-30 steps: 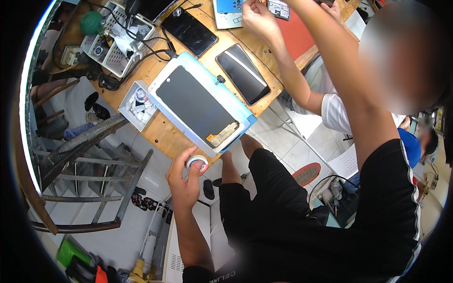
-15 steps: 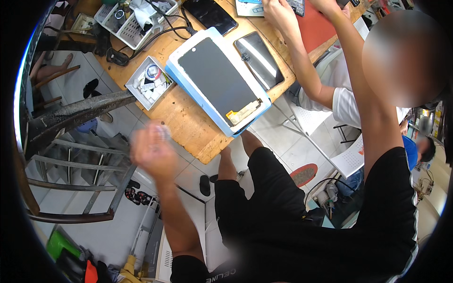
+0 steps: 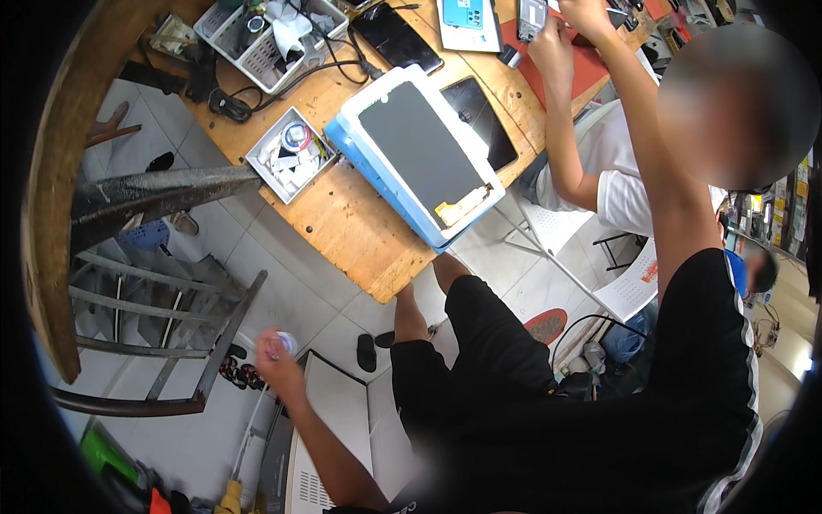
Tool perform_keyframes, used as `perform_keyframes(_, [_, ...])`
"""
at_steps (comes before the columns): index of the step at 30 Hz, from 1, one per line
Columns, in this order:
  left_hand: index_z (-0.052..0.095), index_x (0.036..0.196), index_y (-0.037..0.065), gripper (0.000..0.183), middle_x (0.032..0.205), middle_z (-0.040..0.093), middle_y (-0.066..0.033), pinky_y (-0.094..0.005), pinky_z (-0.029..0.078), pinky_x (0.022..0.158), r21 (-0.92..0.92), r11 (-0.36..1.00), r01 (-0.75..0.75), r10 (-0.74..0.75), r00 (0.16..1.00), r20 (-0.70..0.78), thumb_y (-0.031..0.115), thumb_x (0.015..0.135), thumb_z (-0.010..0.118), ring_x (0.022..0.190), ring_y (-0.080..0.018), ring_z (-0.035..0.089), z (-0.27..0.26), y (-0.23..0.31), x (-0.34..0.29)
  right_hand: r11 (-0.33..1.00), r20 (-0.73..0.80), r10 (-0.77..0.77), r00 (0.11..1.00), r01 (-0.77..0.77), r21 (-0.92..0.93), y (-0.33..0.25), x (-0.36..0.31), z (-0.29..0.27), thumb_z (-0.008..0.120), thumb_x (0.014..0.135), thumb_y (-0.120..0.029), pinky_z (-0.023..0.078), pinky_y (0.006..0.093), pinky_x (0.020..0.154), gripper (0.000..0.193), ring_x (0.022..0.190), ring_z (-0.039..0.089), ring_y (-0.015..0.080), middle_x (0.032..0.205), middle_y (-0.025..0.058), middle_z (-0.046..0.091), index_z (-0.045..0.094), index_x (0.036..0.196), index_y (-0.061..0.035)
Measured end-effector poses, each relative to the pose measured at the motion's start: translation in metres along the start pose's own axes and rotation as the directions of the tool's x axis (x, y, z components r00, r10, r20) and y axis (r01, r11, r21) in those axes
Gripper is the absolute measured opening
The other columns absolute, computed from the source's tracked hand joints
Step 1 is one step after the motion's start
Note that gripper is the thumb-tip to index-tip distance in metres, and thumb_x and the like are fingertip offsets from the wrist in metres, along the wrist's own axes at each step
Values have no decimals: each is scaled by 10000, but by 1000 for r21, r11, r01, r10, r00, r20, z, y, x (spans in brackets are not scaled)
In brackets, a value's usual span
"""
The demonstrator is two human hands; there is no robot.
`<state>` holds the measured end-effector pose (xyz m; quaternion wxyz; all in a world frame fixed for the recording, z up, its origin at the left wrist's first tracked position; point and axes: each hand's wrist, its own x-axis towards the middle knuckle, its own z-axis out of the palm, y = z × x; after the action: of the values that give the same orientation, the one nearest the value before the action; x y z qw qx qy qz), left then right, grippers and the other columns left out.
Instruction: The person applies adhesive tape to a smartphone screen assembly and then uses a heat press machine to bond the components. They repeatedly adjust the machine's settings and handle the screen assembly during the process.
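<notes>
L hand (image 3: 276,358) is curled shut round a small white roll of tape (image 3: 281,344), held low over the tiled floor (image 3: 282,283), well apart from the wooden tabletop (image 3: 355,227) up & to its right. R hand (image 3: 591,13) is raised far off at the tabletop's far end w/ arm stretched out; can't tell its grip. On the tabletop betw. the hands lie a dark screen panel (image 3: 419,154) on a white-blue block & a white parts tray (image 3: 291,154)

Wooden workbench (image 3: 360,231) over white tiled floor (image 3: 282,291); metal stair frame (image 3: 145,283) left; bright daylight.
</notes>
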<state>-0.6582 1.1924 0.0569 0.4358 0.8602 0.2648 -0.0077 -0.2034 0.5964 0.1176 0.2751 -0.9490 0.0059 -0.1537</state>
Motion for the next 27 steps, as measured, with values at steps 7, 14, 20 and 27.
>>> perform_keyframes(7, [688, 1051, -10, 171, 926, 652, -95, -324, 498, 795, -34, 998, 59, -48, 968, 246, 129, 1032, 590, 841, -197, 619, 83, 70, -55, 936, 3, -299, 954, 294, -193, 6, 60, 37, 678, 889, -106, 520, 448, 944, 381, 1100, 644, 405, 1137, 238, 673, 635, 1259, -27])
perform_keyframes(14, [669, 1159, -11, 203, 1020, 635, -98, -326, 520, 802, -10, 995, 98, -95, 987, 132, 126, 1054, 562, 931, -184, 621, 77, 98, -44, 919, -89, -386, 918, 374, -124, 19, 99, 81, 698, 871, -122, 515, 488, 860, 308, 993, 644, 420, 1034, 212, 672, 636, 1157, -24])
perform_keyframes(20, [618, 1318, 22, 289, 1170, 637, -90, -269, 554, 788, -138, 972, 188, -161, 970, 184, 164, 1073, 558, 975, -148, 628, 72, 101, -47, 931, -392, -322, 862, 213, -297, 86, 162, 63, 683, 815, -86, 507, 548, 830, 268, 941, 638, 476, 1027, 260, 669, 629, 1069, -19])
perform_keyframes(27, [627, 1300, -24, 279, 1137, 618, -109, -281, 535, 844, -332, 928, 166, -106, 976, 192, 53, 1044, 545, 980, -162, 626, 84, 131, -42, 867, -433, 287, 854, -40, 497, 48, 120, -35, 569, 958, -160, 510, 391, 595, 157, 735, 633, 242, 826, 74, 655, 669, 983, -42])
